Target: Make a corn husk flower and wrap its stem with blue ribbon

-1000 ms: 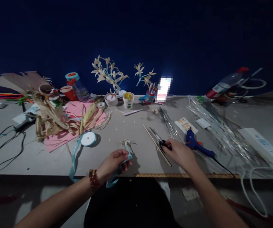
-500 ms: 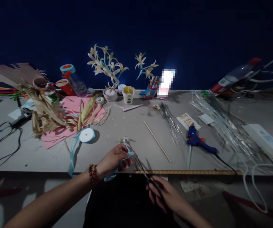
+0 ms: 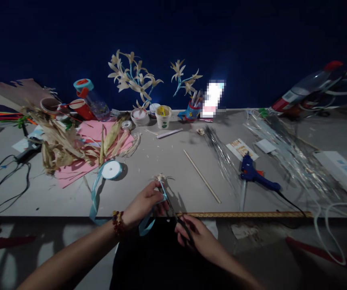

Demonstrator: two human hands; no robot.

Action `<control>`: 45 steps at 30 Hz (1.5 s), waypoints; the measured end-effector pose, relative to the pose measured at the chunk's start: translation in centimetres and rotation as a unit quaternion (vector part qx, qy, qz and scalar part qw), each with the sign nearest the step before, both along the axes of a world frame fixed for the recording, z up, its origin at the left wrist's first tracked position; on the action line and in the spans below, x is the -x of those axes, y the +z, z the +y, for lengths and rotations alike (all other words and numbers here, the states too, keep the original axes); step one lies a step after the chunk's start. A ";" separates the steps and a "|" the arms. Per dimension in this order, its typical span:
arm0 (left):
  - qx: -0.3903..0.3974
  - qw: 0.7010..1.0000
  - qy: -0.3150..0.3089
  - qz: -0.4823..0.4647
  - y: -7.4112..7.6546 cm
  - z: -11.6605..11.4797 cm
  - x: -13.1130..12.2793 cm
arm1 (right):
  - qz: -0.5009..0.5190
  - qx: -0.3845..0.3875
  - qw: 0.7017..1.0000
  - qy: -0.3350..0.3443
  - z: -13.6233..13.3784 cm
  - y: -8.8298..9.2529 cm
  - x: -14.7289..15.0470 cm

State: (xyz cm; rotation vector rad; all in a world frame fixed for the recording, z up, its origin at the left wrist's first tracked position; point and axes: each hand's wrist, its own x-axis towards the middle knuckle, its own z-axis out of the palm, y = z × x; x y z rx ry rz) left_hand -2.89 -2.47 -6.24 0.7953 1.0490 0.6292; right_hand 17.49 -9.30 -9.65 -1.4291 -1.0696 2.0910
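My left hand point(image 3: 144, 201), with a beaded bracelet on the wrist, is closed on a light-blue ribbon point(image 3: 145, 228). Blue-wrapped stem and a small pale flower point(image 3: 160, 177) stick up past its fingertips. The ribbon hangs below the hand, and a loose length also drops over the table edge from the white-sided ribbon roll point(image 3: 112, 170). In my right hand point(image 3: 196, 233) are dark-handled scissors point(image 3: 183, 228), their blades pointing up and left beside the left fingertips. Whether the blades touch the ribbon I cannot tell.
Dried corn husks point(image 3: 61, 141) lie on pink paper point(image 3: 76, 173) at left. A blue glue gun point(image 3: 256, 174), a thin stick point(image 3: 202, 176) and wires point(image 3: 220, 155) are right. Husk flowers point(image 3: 134, 74) stand behind, near a white cup point(image 3: 163, 117). A patterned strip point(image 3: 236, 214) lines the front edge.
My right hand has brought the scissors left and slightly up, with the blades now right by my left fingers. The left hand stays nearly in place; the hanging ribbon has shifted.
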 end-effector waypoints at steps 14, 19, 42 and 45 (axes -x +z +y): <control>-0.029 1.000 0.001 -0.002 -1.1 -0.2 -0.1 | 0.001 0.000 1.000 0.029 1.4 1.1 0.5; -0.030 1.000 0.000 -0.002 -1.1 0.0 -0.1 | 0.003 0.000 1.000 0.027 1.6 1.2 0.7; -0.046 0.999 0.010 -0.005 -0.9 -0.1 -0.1 | 0.000 -0.002 1.000 -0.020 2.3 1.9 1.4; -0.048 0.999 0.010 -0.006 -1.0 -0.1 0.0 | 0.004 -0.018 1.000 -0.011 2.2 1.5 1.4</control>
